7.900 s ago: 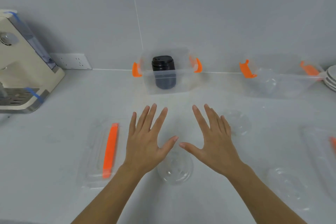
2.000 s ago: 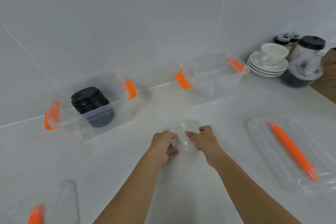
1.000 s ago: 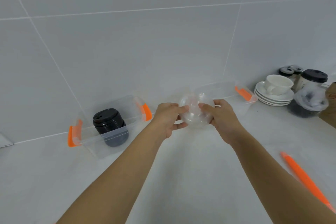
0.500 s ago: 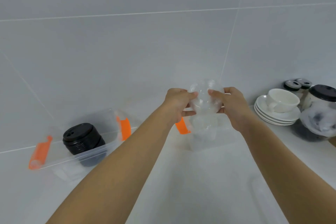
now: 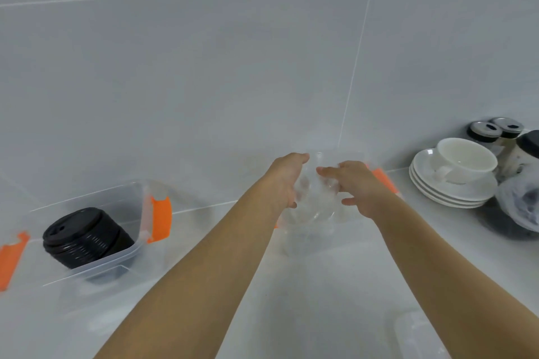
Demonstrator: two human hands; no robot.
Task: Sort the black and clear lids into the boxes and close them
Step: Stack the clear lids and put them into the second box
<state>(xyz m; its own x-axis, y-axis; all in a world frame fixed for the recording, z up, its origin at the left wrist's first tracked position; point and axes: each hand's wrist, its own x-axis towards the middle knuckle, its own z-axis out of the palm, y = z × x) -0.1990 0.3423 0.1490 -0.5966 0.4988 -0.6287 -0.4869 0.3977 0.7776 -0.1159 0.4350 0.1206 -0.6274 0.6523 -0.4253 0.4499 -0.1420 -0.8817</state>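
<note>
a white countertop (image 5: 306,300) against a tiled wall bore a clear box with orange latches (image 5: 96,245) at left, a second clear box (image 5: 335,230) at centre, stacked white saucers (image 5: 455,192) under a cup at right, and dark-lidded jars (image 5: 493,132) in the corner.

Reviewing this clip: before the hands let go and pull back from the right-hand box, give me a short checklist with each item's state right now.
1. Clear lids are over the right box, not the left one: ok.
2. Left hand and right hand both at the lids: ok.
3. Lids fully seated in the box: cannot tell, clear on clear.
4. Black lids are in the left box: ok.
5. Both boxes closed: not ok, both open.
6. White cup and saucers are clear of the right arm: ok.
</note>
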